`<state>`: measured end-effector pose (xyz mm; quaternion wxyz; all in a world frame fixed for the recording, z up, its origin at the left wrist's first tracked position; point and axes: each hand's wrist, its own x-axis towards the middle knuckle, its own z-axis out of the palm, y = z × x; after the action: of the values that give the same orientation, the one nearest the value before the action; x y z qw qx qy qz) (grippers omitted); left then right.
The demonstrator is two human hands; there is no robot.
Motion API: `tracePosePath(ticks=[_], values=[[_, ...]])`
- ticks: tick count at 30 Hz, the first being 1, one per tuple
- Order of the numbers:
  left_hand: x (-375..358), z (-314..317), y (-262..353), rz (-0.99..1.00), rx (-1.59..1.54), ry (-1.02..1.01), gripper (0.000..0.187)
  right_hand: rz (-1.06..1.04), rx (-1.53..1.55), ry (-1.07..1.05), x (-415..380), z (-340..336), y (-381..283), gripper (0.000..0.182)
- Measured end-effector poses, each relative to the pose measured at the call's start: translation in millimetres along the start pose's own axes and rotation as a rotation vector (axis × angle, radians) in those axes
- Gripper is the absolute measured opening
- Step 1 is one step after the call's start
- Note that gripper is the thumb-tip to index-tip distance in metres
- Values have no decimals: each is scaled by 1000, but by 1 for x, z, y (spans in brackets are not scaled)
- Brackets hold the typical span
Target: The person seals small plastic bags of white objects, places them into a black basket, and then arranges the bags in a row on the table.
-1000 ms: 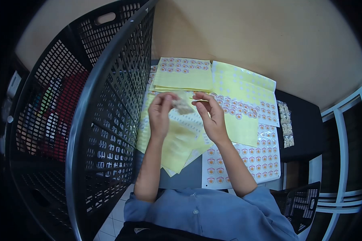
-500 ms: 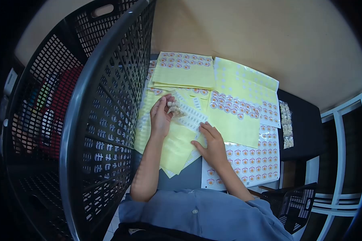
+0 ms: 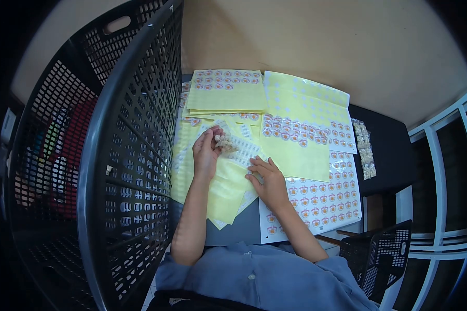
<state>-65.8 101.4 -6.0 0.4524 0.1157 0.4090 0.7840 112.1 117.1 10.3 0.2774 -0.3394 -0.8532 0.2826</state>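
Head view, left hand pinching clear bag, long axis slanting down-right, right hand spread

black basket, dark chair, beige wall

The left forearm and right forearm rise from lower centre. Near mid-frame, the left grip pinches thumb against fingers; slightly lower and rightward, the right grip is palm down, fingers loosely bent, thumb apart.

Left grip holds a seemingly clear packet.
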Motion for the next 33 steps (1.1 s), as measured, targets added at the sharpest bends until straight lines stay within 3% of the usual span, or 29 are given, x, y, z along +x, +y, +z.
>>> tracePosePath(ticks=[7, 9, 10, 12, 17, 33], values=[[-8, 9, 1, 107, 204, -29, 25, 26, 85, 3, 2, -6, -4, 9], [-11, 13, 2, 130, 270, -19, 25, 182, 365, 0, 8, -14, -8, 10], [-12, 15, 3, 133, 268, -26, 25, 179, 362, 6, 14, -13, -8, 10], [-16, 20, 3, 120, 318, -8, 25, 177, 528, 178, 28, -9, -9, 8], [-22, 24, 2, 190, 354, -40, 25, 108, 475, 409, 62, 9, -23, 9], [-25, 28, 2, 243, 404, -26, 22, 170, 468, 466, 66, 24, -26, 10]])
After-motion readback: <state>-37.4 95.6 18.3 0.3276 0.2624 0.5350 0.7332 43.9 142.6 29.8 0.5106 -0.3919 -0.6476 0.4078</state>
